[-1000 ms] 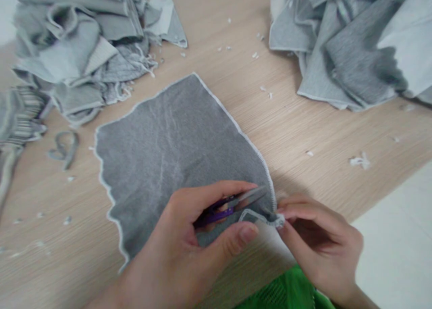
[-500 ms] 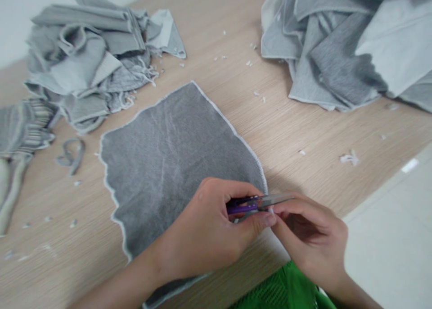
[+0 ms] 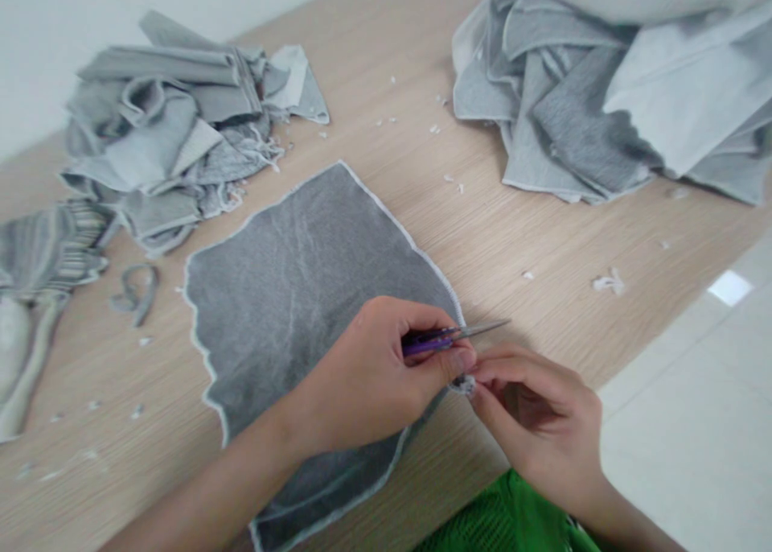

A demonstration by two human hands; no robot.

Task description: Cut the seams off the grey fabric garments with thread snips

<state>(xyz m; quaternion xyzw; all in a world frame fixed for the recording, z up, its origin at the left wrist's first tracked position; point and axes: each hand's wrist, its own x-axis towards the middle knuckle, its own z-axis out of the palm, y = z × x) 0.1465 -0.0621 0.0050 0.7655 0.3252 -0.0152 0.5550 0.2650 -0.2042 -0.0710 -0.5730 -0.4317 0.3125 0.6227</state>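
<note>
Grey cloth [image 3: 289,278] on table [image 3: 422,182], long axis roughly 11 to 5 o'clock, bulk at 10 o'clock from fingertips of right hand [image 3: 543,407]; bunched edge [image 3: 463,385] pinched between right thumb and forefinger; left hand [image 3: 374,375] over cloth, thumb tip at 12 o'clock of that edge, touching or not, cannot tell; left fingers closed round purple snips [image 3: 428,343], blades toward 3 o'clock; cloth heap [image 3: 591,109] at 2 o'clock

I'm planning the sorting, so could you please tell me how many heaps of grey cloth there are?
2: the left heap at upper left, beside the striped cloth; the right heap at upper right, cut off by the frame. Others may be hidden.
</note>
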